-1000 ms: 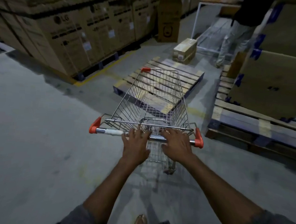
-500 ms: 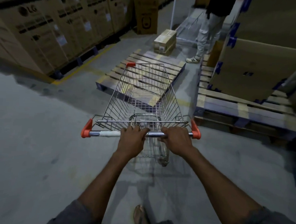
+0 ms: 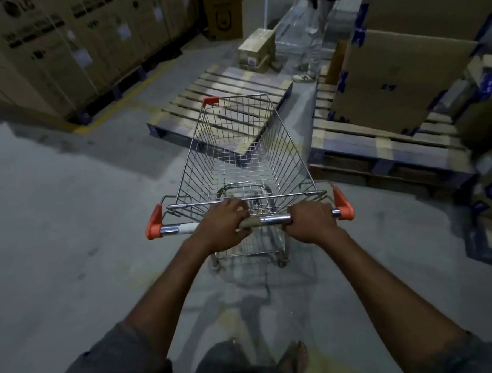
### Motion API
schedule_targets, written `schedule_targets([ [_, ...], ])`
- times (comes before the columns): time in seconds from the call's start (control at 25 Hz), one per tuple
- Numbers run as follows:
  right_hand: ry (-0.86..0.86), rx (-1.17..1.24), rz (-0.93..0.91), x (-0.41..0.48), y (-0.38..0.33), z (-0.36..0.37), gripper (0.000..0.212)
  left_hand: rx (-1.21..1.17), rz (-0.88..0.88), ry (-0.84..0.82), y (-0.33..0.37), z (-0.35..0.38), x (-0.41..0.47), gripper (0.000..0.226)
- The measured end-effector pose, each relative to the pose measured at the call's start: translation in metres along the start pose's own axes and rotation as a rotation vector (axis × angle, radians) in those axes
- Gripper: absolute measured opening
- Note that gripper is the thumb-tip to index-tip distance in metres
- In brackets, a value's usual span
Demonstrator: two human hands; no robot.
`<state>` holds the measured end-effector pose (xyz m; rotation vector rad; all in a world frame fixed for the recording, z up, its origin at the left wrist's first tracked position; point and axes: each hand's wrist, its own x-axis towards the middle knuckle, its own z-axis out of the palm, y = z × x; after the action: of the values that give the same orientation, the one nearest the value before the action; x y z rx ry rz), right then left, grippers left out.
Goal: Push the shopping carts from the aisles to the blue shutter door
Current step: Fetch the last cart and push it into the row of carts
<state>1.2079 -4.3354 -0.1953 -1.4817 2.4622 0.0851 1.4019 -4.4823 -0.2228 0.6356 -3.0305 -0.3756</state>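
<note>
Lining the left wall, tall printed cardboard cartons (image 3: 56, 39) stand in a row beside a slatted wooden pallet (image 3: 215, 99) lying flat on smooth grey concrete. At centre the wire-mesh shopping cart (image 3: 235, 146) sits nose-first between that pallet and another, its chrome handle bar (image 3: 271, 218) capped in orange plastic. Left hand (image 3: 223, 222) and right hand (image 3: 308, 221) both wrap fingers tightly round the bar; right of them a plain brown box (image 3: 398, 80) rests on the second pallet (image 3: 383, 148).

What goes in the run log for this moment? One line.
left hand gripping handle | right hand gripping handle | cart empty | pallets ahead
</note>
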Motion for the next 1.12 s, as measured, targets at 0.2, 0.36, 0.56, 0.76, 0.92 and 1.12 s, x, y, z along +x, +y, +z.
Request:
schedule_targets([
  [0.2, -0.09, -0.089, 0.008, -0.07, -0.01, 0.014, 0.038, 0.012, 0.029, -0.132, 0.029, 0.006, -0.044, 0.04],
  [0.36, -0.105, 0.04, -0.006, -0.127, -0.023, 0.035, 0.037, -0.07, 0.103, -0.202, 0.047, 0.007, -0.085, 0.038],
  [0.56, 0.011, 0.046, 0.12, -0.206, -0.052, 0.066, 0.039, -0.019, 0.133, -0.228, 0.065, 0.021, -0.135, 0.075],
  [0.76, 0.067, 0.106, 0.216, -0.279, -0.064, 0.092, 0.083, -0.011, 0.191, -0.214, 0.094, 0.031, -0.181, 0.099],
  [0.92, -0.012, 0.159, 0.266, -0.333, -0.066, 0.103, 0.097, 0.105, 0.271, -0.235, 0.122, 0.043, -0.208, 0.091],
  [1.12, -0.144, 0.221, 0.388, -0.396, -0.064, 0.117, 0.103, 0.147, 0.355, -0.254, 0.168, 0.049, -0.245, 0.091],
])
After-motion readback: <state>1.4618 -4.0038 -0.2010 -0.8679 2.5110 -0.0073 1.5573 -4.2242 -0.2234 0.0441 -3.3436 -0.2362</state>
